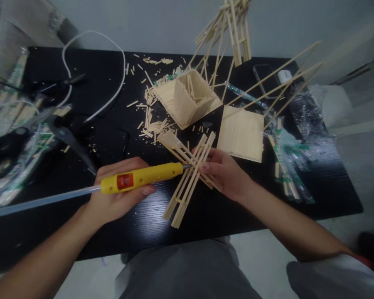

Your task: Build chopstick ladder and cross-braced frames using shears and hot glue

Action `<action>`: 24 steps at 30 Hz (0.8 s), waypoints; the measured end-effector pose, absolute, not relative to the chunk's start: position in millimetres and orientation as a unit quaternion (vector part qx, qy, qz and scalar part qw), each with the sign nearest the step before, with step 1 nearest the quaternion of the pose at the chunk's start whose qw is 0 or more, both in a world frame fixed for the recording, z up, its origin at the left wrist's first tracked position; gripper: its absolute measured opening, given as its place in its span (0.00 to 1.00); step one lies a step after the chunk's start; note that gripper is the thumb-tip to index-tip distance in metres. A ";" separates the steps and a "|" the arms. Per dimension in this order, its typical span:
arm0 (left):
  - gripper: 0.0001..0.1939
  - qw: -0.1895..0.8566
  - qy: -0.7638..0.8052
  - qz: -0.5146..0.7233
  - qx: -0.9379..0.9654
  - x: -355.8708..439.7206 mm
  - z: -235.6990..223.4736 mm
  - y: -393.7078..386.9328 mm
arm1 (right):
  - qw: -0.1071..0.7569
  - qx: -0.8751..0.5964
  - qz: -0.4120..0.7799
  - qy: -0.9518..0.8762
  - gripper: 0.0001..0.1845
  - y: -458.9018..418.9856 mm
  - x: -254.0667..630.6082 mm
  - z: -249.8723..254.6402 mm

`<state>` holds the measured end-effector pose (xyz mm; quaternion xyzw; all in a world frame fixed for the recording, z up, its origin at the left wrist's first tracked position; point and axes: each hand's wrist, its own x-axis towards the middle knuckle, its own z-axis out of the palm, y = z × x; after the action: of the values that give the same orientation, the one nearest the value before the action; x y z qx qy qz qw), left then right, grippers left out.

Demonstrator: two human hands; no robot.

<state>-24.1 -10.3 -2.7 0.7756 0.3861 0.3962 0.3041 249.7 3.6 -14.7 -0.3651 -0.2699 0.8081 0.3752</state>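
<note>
My left hand [121, 195] is closed round a yellow hot glue gun [157, 174]. A long translucent glue stick [50, 201] runs out of its back end. The metal nozzle tip [187, 166] is at the middle of a crossed frame of thin wooden sticks [183, 193], touching it or very close. My right hand [222, 172] pinches that stick frame near its crossing, thumb on top; the other fingers are partly hidden behind the sticks. The frame is held tilted above the black table [137, 232].
Behind stand a box of wooden sticks on a square base [193, 99] and a taller stick structure [227, 29]. A flat stick panel [241, 135] lies right. Cut stick pieces [152, 124], pliers [70, 139], a white cable [123, 62], a phone [264, 79] and bagged sticks [289, 166] lie around.
</note>
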 end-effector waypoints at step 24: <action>0.13 0.264 0.353 0.393 0.807 -25.5 -0.9 -15.1 | 0.502 -0.400 0.630 -0.438 0.23 -8.7 248.2 -6.7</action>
<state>-25.5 -15.1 -0.9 0.8071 0.3533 0.3926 0.2639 248.2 -8.7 -6.7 -0.3997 -0.4380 0.6300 0.5016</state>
